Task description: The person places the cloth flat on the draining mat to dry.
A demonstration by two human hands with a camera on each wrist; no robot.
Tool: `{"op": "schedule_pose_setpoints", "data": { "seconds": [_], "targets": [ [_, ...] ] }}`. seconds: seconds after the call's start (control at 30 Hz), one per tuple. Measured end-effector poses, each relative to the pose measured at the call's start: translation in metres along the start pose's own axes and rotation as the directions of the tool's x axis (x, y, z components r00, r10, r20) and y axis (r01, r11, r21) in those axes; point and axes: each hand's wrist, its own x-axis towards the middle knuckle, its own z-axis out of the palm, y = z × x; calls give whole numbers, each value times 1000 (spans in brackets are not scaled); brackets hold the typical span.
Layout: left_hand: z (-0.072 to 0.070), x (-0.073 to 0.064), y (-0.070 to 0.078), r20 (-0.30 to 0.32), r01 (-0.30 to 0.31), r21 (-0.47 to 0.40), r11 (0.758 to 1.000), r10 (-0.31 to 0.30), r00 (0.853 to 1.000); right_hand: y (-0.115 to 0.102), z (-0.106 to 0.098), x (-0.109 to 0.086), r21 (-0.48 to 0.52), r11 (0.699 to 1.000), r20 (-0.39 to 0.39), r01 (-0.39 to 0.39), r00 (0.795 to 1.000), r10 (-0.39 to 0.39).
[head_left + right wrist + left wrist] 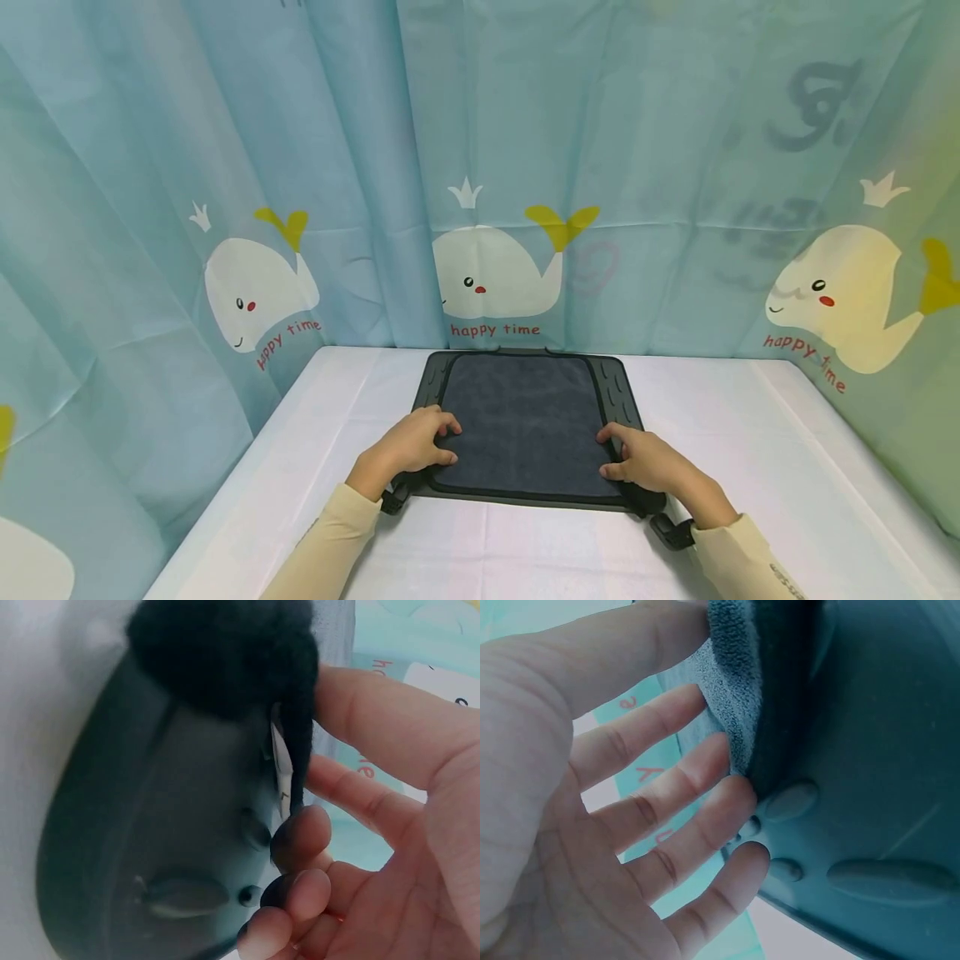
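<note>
A dark blue-grey fabric mat (pixel 521 400) lies over a dark grey tray (pixel 619 387) with raised oval bumps, on the white table. My left hand (pixel 411 440) is at the mat's left side, its thumb and fingers spread. In the left wrist view, the thumb and fingertips touch the mat's fluffy edge (pixel 735 682). At the right side, my right hand (pixel 648 458) touches the mat's edge, fingers loosely bent and thumb apart from them. The right wrist view shows a small white tag (pixel 283 769) under the mat's dark edge (pixel 300 735), by the fingertips.
The white-covered table (pixel 750 442) reaches out on both sides of the tray. Behind it hangs a light blue curtain (pixel 660 167) with whale prints, close to the tray's far edge. Black straps with small devices (pixel 672 531) sit on both wrists.
</note>
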Motion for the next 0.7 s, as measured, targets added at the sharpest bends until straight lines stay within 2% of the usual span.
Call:
{"op": "schedule_pose_setpoints", "data": {
  "seconds": [0.2, 0.43, 0.53, 0.7],
  "targets": [
    [1, 1, -4, -4, -1, 3, 1000, 1, 1000, 5, -5, 0, 34, 998, 53, 55, 997, -56],
    [-7, 0, -10, -33, 55, -12, 998, -55, 998, 13, -16, 1, 28, 989, 98, 143, 985, -145],
    [-11, -1, -13, -65, 71, -22, 997, -73, 995, 18, -21, 0, 27, 986, 71, 166, 983, -168],
    [-17, -2, -19, -143, 105, -37, 994, -109, 984, 28, -32, -3, 19, 989, -13, 149, 989, -148]
  ]
}}
